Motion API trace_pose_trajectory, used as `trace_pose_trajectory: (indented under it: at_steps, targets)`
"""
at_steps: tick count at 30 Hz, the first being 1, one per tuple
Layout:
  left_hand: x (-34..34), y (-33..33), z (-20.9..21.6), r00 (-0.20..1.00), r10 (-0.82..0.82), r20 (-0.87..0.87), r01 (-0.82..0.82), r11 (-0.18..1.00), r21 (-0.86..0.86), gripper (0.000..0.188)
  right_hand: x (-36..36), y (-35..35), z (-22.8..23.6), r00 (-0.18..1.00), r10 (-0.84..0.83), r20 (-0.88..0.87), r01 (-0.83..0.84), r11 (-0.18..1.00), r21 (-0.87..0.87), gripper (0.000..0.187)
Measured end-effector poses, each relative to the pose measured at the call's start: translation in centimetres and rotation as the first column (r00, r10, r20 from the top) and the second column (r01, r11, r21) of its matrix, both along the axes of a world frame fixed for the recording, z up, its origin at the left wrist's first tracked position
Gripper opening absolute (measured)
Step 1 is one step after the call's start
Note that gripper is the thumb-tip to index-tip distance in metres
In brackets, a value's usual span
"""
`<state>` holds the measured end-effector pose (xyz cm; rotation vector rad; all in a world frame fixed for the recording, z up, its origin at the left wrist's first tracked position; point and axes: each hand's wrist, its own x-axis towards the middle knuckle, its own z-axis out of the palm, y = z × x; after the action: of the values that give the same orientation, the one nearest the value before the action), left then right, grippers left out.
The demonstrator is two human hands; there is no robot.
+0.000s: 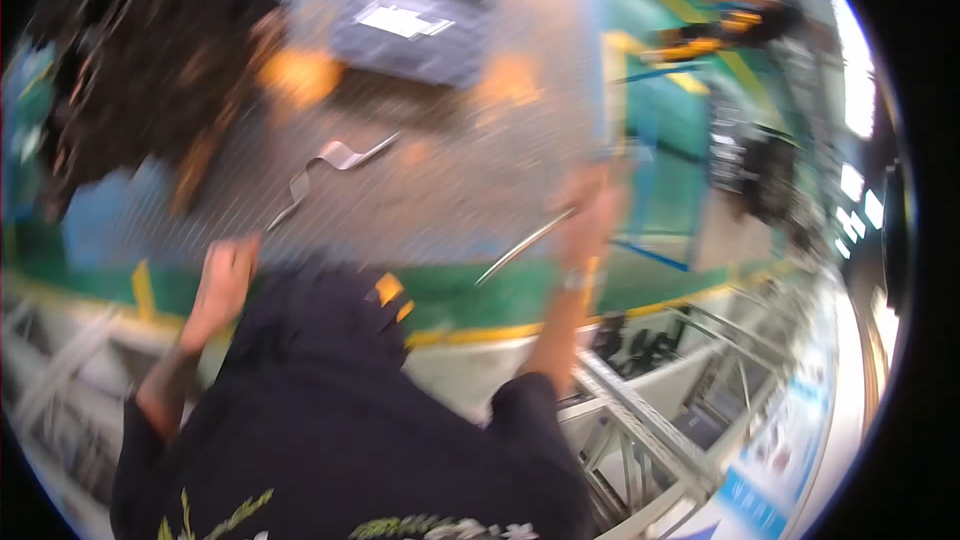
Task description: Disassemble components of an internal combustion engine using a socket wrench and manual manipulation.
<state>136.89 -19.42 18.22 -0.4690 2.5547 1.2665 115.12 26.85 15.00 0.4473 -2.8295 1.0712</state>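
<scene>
My right hand (590, 208) is blurred by motion but closed around a slender, slightly curved metal rod (522, 249), which points down and to the left over the table's near edge. At that same edge, on the left, my left hand (228, 275) is curled with its fingers closed. A bent, wavy metal strip (340, 154) lies across the table, its near end close to my left fingers. Whether those fingers touch it I cannot tell.
A large dark brown, rough mass (150, 50) fills the table's left side. A grey box-like case (415, 35) sits at the far middle of the worn table (450, 200). Metal framework (650, 420) stands at lower right. Another person's orange-and-black sleeve (715, 35) appears far right.
</scene>
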Motion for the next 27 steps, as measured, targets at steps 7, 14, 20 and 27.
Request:
trace_pose_trajectory:
  at_steps: [7,14,20,27]
  targets:
    - [-1.0,-2.4,-16.1,0.995,0.090,-0.037,-0.097,0.952,-0.291,0.033,-6.1,-2.4,-18.2,0.964,-0.104,0.246,0.003,0.925,0.381,0.035]
    - [1.2,-0.3,-31.5,0.937,0.007,0.349,0.181,0.845,-0.503,0.051,-0.8,-10.9,-27.3,0.911,-0.039,0.411,-0.196,0.836,0.513,0.021]
    - [3.4,-2.3,-34.5,0.899,-0.438,-0.015,0.315,0.671,-0.671,0.017,0.4,-14.6,-27.9,0.978,0.002,0.210,-0.176,0.553,0.814,0.017]
    - [-0.9,1.3,-25.6,0.944,-0.327,0.032,0.326,0.919,-0.222,0.031,8.2,-26.0,-17.8,0.635,0.737,-0.231,-0.713,0.674,0.192,0.043]
